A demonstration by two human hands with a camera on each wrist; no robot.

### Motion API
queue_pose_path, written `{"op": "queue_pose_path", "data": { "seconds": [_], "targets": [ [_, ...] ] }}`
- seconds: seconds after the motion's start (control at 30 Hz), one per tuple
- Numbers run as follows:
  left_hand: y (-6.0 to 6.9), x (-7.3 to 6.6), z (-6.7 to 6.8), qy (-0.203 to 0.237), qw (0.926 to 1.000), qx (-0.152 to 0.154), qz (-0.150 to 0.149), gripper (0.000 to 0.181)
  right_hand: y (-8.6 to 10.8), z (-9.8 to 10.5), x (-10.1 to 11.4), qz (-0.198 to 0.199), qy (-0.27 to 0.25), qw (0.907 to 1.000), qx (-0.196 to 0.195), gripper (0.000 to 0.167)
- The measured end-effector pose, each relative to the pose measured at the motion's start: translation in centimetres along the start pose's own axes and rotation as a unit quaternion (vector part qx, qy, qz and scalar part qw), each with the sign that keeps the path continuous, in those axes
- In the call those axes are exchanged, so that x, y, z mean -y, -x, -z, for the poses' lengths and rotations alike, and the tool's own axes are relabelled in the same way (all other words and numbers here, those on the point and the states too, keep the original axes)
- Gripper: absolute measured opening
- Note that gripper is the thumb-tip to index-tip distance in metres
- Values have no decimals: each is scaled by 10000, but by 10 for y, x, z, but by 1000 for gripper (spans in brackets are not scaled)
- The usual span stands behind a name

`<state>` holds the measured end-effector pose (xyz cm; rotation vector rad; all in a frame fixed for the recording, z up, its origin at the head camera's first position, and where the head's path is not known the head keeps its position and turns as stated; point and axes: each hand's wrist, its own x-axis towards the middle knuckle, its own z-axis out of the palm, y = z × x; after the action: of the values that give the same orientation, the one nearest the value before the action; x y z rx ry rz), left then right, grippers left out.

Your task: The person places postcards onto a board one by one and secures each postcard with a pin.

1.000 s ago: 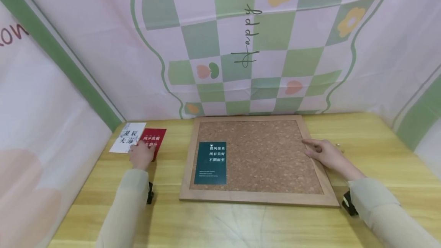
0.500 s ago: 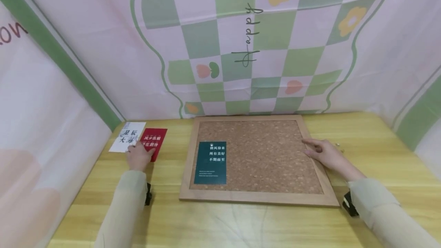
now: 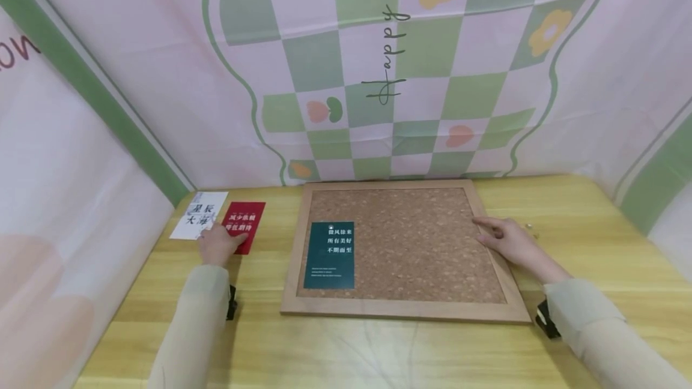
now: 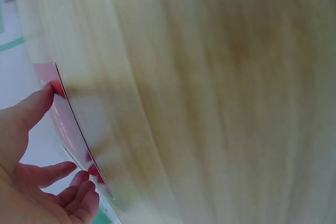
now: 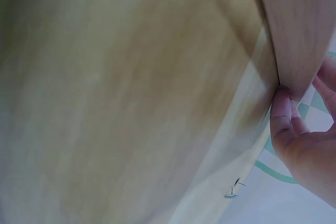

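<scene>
My left hand (image 3: 216, 245) is at a red card (image 3: 245, 218) on the left of the table. In the left wrist view its thumb touches the card (image 4: 68, 124) near one end; the other fingers lie loosely bent by the far end. Partly beneath that hand's fingertips, a white card (image 3: 199, 215) with dark lettering lies beside the red one. My right hand (image 3: 510, 242) grips the right edge of a wood-framed cork board (image 3: 421, 245), its fingers on the frame (image 5: 294, 30) in the right wrist view. A dark green card (image 3: 330, 263) lies on the board's left part.
A couple of small pins (image 3: 531, 230) lie on the table (image 3: 324, 353) just beyond the right hand; the right wrist view shows pins (image 5: 234, 188) too. A checked green-and-white cloth (image 3: 378, 137) hangs right behind the board.
The red card has shifted slightly to the right and more of its lettering shows. My left hand has moved slightly left. The right hand and the board have stayed in place.
</scene>
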<state>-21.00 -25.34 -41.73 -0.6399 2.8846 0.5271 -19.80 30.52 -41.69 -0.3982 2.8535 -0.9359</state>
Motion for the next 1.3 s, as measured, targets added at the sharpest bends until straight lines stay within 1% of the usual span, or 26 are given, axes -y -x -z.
{"op": "queue_pose_path", "data": {
  "seconds": [0.13,0.23,0.3,0.4,0.5,0.73,0.87,1.0,1.1,1.17,1.3],
  "targets": [
    [0,0,0,-25,10000,11,94,71,0,-1,-1,-10,50,10000,-39,46],
    [2,0,1,-132,9998,-39,133,71,-1,-2,-2,27,54,10000,-74,45],
    [3,0,1,-108,9998,-78,163,71,-1,-2,-2,45,47,9999,-95,45],
    [5,0,2,68,9996,-125,236,73,-1,-3,-2,25,15,10000,-71,45],
    [6,-1,2,351,9987,-163,321,76,-1,-3,-2,9,-19,10000,-49,46],
    [4,-6,2,548,9974,-357,304,84,-1,-3,-2,-9,-32,10000,-64,45],
    [3,-9,4,773,9961,-326,266,91,-1,-2,-2,27,-82,9999,-52,45],
    [3,-12,6,864,9960,-205,73,85,-2,-1,-3,111,-146,9998,-6,45],
    [3,-14,6,885,9959,-196,-57,78,-3,1,-4,201,-233,9995,49,44],
    [2,-15,5,963,9950,-248,-102,72,-3,2,-4,256,-308,9992,90,44],
    [1,-17,3,1131,9922,-481,-200,50,-4,3,-5,263,-439,9985,195,45]
  ]
}}
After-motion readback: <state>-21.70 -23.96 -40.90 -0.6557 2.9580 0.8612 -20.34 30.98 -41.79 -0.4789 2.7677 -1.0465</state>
